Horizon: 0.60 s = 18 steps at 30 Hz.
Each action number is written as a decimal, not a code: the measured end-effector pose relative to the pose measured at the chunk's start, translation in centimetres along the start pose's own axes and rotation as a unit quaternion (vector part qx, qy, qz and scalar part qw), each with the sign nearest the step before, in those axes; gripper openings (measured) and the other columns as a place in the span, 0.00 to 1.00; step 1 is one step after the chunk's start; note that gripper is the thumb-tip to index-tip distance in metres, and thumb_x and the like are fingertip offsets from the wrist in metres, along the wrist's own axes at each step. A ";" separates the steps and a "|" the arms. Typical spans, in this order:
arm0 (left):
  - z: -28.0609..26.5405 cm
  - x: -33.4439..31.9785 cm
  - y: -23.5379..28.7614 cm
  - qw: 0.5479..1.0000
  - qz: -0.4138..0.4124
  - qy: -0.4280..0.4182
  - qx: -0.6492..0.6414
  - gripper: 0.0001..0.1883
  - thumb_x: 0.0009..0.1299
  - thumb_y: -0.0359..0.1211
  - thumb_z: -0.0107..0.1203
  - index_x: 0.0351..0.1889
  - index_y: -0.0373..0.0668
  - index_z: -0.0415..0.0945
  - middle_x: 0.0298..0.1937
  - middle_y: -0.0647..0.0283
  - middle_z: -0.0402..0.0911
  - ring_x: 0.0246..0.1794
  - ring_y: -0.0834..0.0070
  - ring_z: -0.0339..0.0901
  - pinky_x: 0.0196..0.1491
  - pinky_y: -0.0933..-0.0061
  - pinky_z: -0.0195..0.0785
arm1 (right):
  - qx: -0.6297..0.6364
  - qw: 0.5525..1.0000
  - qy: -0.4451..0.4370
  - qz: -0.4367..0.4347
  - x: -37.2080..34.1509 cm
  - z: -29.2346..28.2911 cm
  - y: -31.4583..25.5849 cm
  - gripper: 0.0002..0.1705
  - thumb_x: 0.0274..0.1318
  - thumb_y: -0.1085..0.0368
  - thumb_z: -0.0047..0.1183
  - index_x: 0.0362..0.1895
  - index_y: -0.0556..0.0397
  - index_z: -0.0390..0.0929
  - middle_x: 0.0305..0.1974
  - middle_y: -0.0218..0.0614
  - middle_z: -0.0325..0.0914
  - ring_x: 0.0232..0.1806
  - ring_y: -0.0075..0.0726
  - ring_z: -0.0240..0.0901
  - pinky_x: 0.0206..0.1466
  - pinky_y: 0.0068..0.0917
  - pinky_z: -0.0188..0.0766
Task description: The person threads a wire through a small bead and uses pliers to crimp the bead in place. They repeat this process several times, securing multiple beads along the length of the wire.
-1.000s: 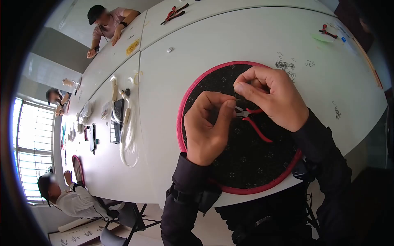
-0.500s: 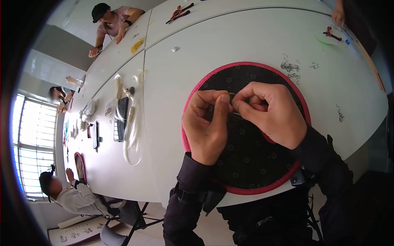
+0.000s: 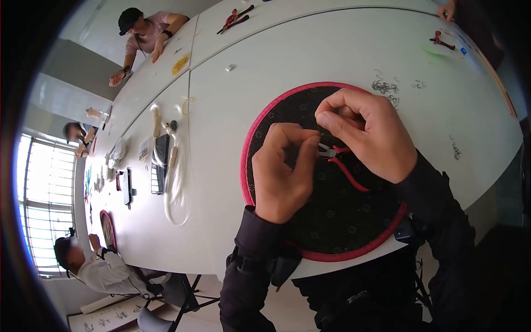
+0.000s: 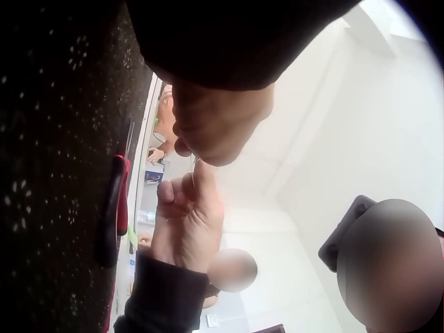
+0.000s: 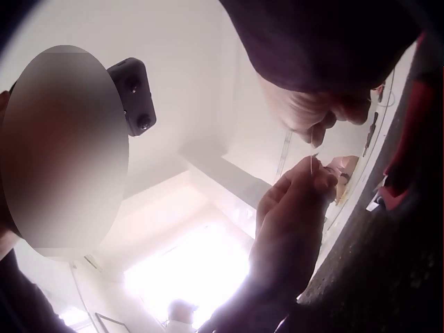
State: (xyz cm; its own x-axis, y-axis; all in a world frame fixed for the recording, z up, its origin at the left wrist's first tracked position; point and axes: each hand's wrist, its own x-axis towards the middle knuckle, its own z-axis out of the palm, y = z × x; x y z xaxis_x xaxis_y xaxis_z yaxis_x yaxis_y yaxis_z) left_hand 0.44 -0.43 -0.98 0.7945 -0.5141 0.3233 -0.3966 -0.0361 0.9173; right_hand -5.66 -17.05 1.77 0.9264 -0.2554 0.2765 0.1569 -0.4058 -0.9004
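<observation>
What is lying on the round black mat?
Red-handled pliers lie on the mat. In the head view, the left hand and right hand cover parts of it; anything there is hidden.

Bright light fills a barred window (image 3: 48, 182) on the left in a pale wall (image 3: 47, 117), and a white bench (image 3: 221, 149), seamed across its top, stands over a light floor (image 3: 206, 316) near a dark chair (image 3: 178, 294).

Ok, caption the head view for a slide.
Left hand and right hand pinching over red-handled pliers on a red-rimmed round mat.
</observation>
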 end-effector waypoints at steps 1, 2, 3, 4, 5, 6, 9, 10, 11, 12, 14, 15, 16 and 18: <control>0.0 0.0 0.2 0.999 -0.018 -0.004 -0.034 0.02 0.71 0.23 0.57 0.39 0.34 0.76 0.37 0.62 0.78 0.35 0.78 0.78 0.41 0.77 0.71 | 0.007 1.000 -0.005 0.007 0.2 -0.2 0.2 0.08 0.63 0.65 0.58 0.37 0.58 0.81 0.19 0.21 0.64 0.21 0.14 0.54 0.26 0.20 0.55; 0.0 0.0 0.2 0.999 -0.015 -0.005 -0.047 0.03 0.71 0.23 0.57 0.40 0.34 0.75 0.37 0.62 0.78 0.34 0.79 0.77 0.41 0.77 0.71 | 0.014 1.000 -0.011 0.014 0.3 -0.3 0.6 0.09 0.63 0.65 0.59 0.37 0.59 0.81 0.19 0.23 0.67 0.20 0.15 0.56 0.25 0.20 0.56; -0.1 0.1 0.2 0.998 -0.012 -0.006 -0.059 0.03 0.72 0.23 0.56 0.41 0.34 0.75 0.37 0.63 0.78 0.34 0.80 0.77 0.41 0.78 0.70 | 0.021 0.999 -0.018 0.020 0.4 -0.4 0.8 0.09 0.62 0.65 0.59 0.36 0.60 0.82 0.18 0.25 0.70 0.20 0.16 0.59 0.24 0.21 0.58; -0.2 0.1 0.1 0.997 -0.010 -0.007 -0.072 0.03 0.72 0.23 0.56 0.41 0.34 0.75 0.37 0.63 0.78 0.34 0.81 0.77 0.40 0.79 0.70 | 0.039 0.998 -0.025 0.035 0.4 -0.3 0.9 0.10 0.62 0.64 0.59 0.36 0.60 0.82 0.18 0.24 0.70 0.20 0.15 0.59 0.24 0.21 0.57; -0.2 0.1 0.1 0.997 -0.006 -0.002 -0.078 0.03 0.73 0.25 0.56 0.41 0.33 0.75 0.37 0.63 0.78 0.33 0.82 0.76 0.40 0.79 0.70 | 0.056 0.997 -0.033 0.051 0.3 -0.1 0.9 0.11 0.62 0.64 0.59 0.36 0.61 0.82 0.18 0.23 0.70 0.20 0.14 0.59 0.24 0.20 0.57; -0.2 0.1 0.1 0.996 -0.003 0.003 -0.084 0.05 0.74 0.26 0.56 0.41 0.33 0.75 0.37 0.62 0.79 0.33 0.82 0.76 0.40 0.79 0.70 | 0.073 0.994 -0.040 0.066 0.3 0.0 0.9 0.11 0.62 0.63 0.59 0.37 0.61 0.82 0.18 0.23 0.70 0.20 0.13 0.59 0.24 0.20 0.57; -0.1 0.2 0.3 0.995 -0.009 0.024 -0.101 0.06 0.75 0.28 0.56 0.40 0.33 0.75 0.36 0.62 0.80 0.32 0.82 0.75 0.39 0.80 0.70 | 0.093 0.989 -0.066 0.092 0.0 0.3 0.8 0.11 0.63 0.64 0.58 0.36 0.61 0.82 0.18 0.22 0.70 0.20 0.13 0.60 0.24 0.19 0.57; -0.1 0.2 0.3 0.994 -0.014 0.031 -0.107 0.06 0.75 0.28 0.57 0.40 0.33 0.75 0.35 0.62 0.80 0.32 0.83 0.75 0.39 0.81 0.70 | 0.090 0.988 -0.074 0.101 -0.1 0.4 0.6 0.11 0.63 0.64 0.58 0.37 0.61 0.82 0.18 0.21 0.69 0.21 0.12 0.60 0.26 0.18 0.58; -0.1 0.2 0.3 0.993 -0.015 0.039 -0.107 0.06 0.75 0.28 0.57 0.40 0.33 0.75 0.34 0.63 0.80 0.32 0.83 0.75 0.39 0.81 0.70 | 0.087 0.987 -0.081 0.109 -0.2 0.4 0.3 0.10 0.64 0.64 0.58 0.38 0.60 0.82 0.19 0.19 0.68 0.22 0.11 0.60 0.27 0.16 0.59; -0.1 0.2 0.3 0.993 -0.016 0.047 -0.107 0.06 0.75 0.28 0.57 0.40 0.33 0.75 0.34 0.63 0.80 0.32 0.83 0.75 0.39 0.81 0.69 | 0.084 0.986 -0.088 0.118 -0.3 0.4 0.0 0.10 0.64 0.64 0.57 0.39 0.60 0.82 0.19 0.18 0.67 0.23 0.10 0.60 0.28 0.15 0.60; -0.2 0.3 0.1 0.993 -0.015 0.056 -0.107 0.05 0.75 0.27 0.56 0.40 0.34 0.75 0.33 0.63 0.79 0.32 0.83 0.75 0.40 0.80 0.70 | 0.086 0.988 -0.076 0.101 -0.5 0.9 0.0 0.09 0.64 0.65 0.57 0.38 0.60 0.82 0.19 0.18 0.66 0.22 0.10 0.59 0.28 0.16 0.58; -0.2 0.3 -0.1 0.992 -0.013 0.058 -0.107 0.04 0.74 0.26 0.55 0.40 0.34 0.74 0.34 0.63 0.79 0.33 0.83 0.75 0.40 0.80 0.70 | 0.087 0.989 -0.071 0.093 -0.6 1.1 -0.1 0.08 0.64 0.66 0.57 0.38 0.60 0.82 0.19 0.18 0.66 0.22 0.10 0.58 0.27 0.16 0.58; -0.2 0.3 -0.2 0.992 -0.011 0.060 -0.107 0.03 0.74 0.25 0.55 0.40 0.35 0.74 0.35 0.63 0.79 0.33 0.82 0.76 0.40 0.79 0.71 | 0.080 0.991 -0.062 0.084 -0.7 1.2 -0.3 0.08 0.63 0.67 0.58 0.37 0.60 0.82 0.19 0.19 0.65 0.22 0.10 0.57 0.27 0.16 0.57; 0.0 0.3 -0.1 0.992 -0.013 0.070 -0.105 0.03 0.74 0.25 0.54 0.40 0.35 0.74 0.34 0.63 0.79 0.33 0.82 0.76 0.40 0.79 0.71 | 0.065 0.995 -0.045 0.067 -0.9 1.5 -0.8 0.06 0.62 0.68 0.58 0.37 0.59 0.82 0.18 0.19 0.65 0.21 0.10 0.56 0.26 0.17 0.55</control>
State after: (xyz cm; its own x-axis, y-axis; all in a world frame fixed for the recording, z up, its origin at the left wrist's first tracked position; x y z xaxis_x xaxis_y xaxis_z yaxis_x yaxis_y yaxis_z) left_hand 0.73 -0.53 -0.99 0.8649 -0.3915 0.3141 -0.2818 0.1391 0.9493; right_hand -6.13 -15.22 1.72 0.9681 -0.2171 0.1249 0.0674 -0.2544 -0.9647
